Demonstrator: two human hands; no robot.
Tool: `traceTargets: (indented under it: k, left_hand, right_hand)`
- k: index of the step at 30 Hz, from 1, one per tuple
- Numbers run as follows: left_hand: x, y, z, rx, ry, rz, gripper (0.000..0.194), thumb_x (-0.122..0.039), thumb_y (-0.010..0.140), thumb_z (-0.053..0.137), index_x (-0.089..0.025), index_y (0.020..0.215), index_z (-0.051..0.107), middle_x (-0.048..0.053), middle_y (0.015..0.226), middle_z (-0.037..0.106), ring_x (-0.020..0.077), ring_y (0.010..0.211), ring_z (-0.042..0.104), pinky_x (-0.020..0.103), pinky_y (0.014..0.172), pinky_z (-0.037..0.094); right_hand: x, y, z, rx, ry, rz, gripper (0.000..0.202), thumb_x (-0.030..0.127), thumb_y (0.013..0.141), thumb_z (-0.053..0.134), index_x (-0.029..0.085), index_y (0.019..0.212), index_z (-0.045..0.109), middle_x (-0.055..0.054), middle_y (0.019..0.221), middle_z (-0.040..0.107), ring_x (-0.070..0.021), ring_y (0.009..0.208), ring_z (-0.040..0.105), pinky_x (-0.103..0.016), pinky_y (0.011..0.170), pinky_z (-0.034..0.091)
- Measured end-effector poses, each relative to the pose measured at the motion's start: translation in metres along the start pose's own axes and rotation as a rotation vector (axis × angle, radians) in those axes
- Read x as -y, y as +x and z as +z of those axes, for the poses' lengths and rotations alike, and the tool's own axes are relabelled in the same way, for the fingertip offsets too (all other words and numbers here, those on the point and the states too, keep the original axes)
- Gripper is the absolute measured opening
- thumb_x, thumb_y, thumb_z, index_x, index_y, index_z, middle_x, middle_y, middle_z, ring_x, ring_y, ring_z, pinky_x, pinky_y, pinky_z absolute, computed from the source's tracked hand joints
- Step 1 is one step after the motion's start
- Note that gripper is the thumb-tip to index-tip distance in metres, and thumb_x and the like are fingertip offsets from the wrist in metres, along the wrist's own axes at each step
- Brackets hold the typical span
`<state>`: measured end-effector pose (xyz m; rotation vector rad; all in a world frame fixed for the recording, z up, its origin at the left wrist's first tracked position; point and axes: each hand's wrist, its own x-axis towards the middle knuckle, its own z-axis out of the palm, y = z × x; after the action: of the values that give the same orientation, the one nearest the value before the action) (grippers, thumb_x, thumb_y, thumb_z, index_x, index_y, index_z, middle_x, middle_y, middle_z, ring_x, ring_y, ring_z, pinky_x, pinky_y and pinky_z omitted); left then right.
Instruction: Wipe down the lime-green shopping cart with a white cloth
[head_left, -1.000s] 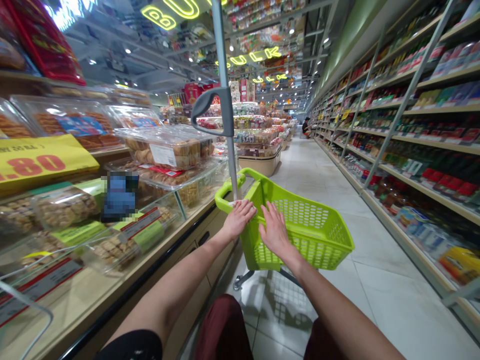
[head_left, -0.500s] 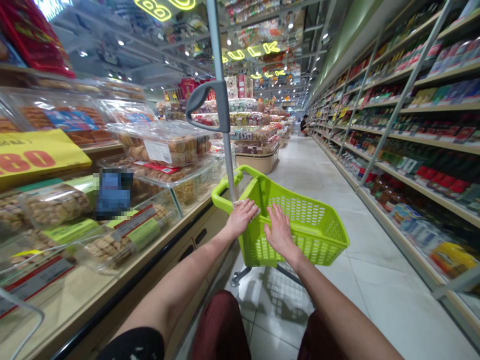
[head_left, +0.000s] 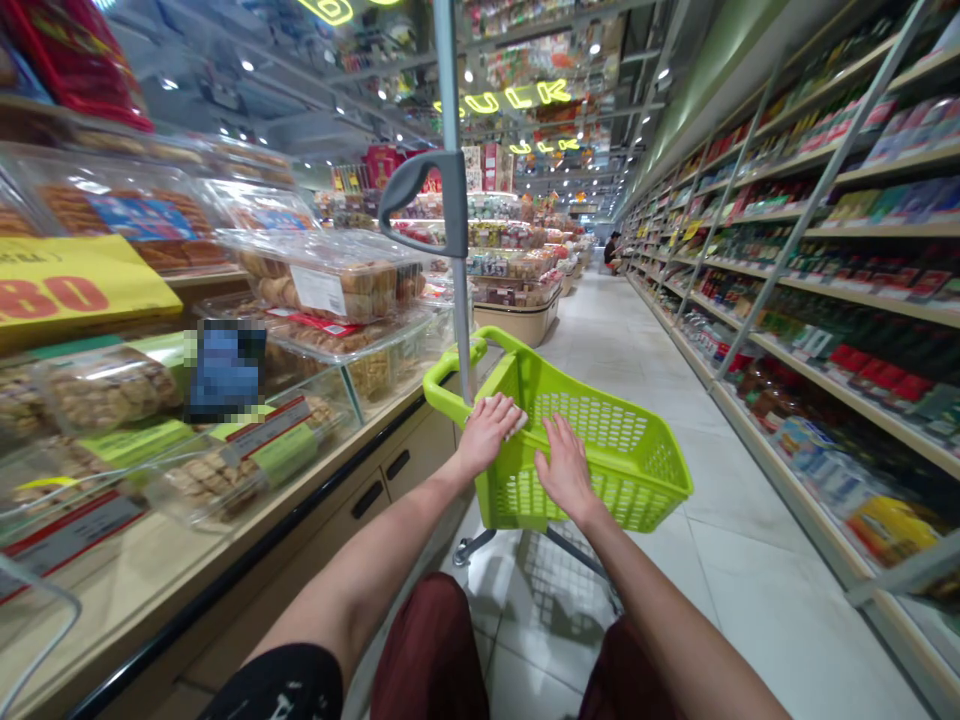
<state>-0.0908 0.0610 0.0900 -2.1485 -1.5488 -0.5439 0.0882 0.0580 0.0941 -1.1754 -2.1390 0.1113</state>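
A bright green shopping cart (head_left: 660, 455) with a slotted basket stands in front of me, beside the counter on the left. My left hand (head_left: 487, 432) lies on the near rim by the handle end, its fingers closed over a crumpled white wipe (head_left: 516, 424). Only an edge of the wipe shows beneath the fingers. Over the same side, further right, my right hand (head_left: 566, 465) has its fingers stretched out and holds nothing. Whether its palm touches the rim I cannot tell. A grey upright pole (head_left: 463, 310) with a looped grip (head_left: 456, 205) rises behind the handle end.
Along the left runs a counter (head_left: 307, 490) stacked with clear boxes of baked snacks (head_left: 322, 280) and a yellow price sign (head_left: 75, 285). Tall stocked shelves (head_left: 870, 290) line the right. Far down the tiled aisle (head_left: 585, 310) a person (head_left: 612, 252) is low beside the shelves.
My left hand has slid slightly right along the rim with the wipe. The right hand has shifted a little to the right. The view has tilted slightly.
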Motion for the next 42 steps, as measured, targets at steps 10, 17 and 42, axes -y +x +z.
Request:
traceTargets:
  k: [10, 17, 42]
  left_hand:
    - [-0.046, -0.019, 0.018, 0.027, -0.395, -0.061, 0.043, -0.017, 0.083, 0.041, -0.016, 0.125, 0.043, 0.012, 0.130, 0.046, 0.0214, 0.125, 0.035, 0.045, 0.103, 0.029]
    - [-0.050, -0.033, 0.005, -0.160, -1.070, -0.639, 0.047, -0.007, 0.070, 0.044, -0.017, 0.116, 0.050, 0.006, 0.114, 0.060, 0.0175, 0.102, 0.056, 0.036, 0.093, 0.043]
    - [-0.052, -0.105, -0.045, -0.085, -2.051, -1.377, 0.011, -0.016, 0.077, 0.053, -0.012, 0.087, 0.056, 0.004, 0.067, 0.064, 0.0109, 0.052, 0.059, 0.021, 0.047, 0.046]
  right_hand:
    - [0.006, -0.008, 0.014, 0.007, 0.051, -0.039, 0.049, 0.018, 0.078, 0.042, 0.013, 0.127, 0.041, -0.015, 0.136, 0.036, -0.0251, 0.127, 0.028, -0.047, 0.102, 0.025]
    - [0.019, -0.014, 0.015, -0.086, 0.182, -0.128, 0.047, 0.023, 0.081, 0.040, 0.009, 0.126, 0.041, -0.015, 0.132, 0.040, -0.0215, 0.125, 0.033, -0.041, 0.103, 0.029]
    - [0.056, -0.088, 0.040, 0.047, 0.260, -0.359, 0.024, 0.020, 0.079, 0.047, 0.021, 0.097, 0.063, -0.010, 0.134, 0.038, -0.0245, 0.123, 0.035, -0.045, 0.099, 0.031]
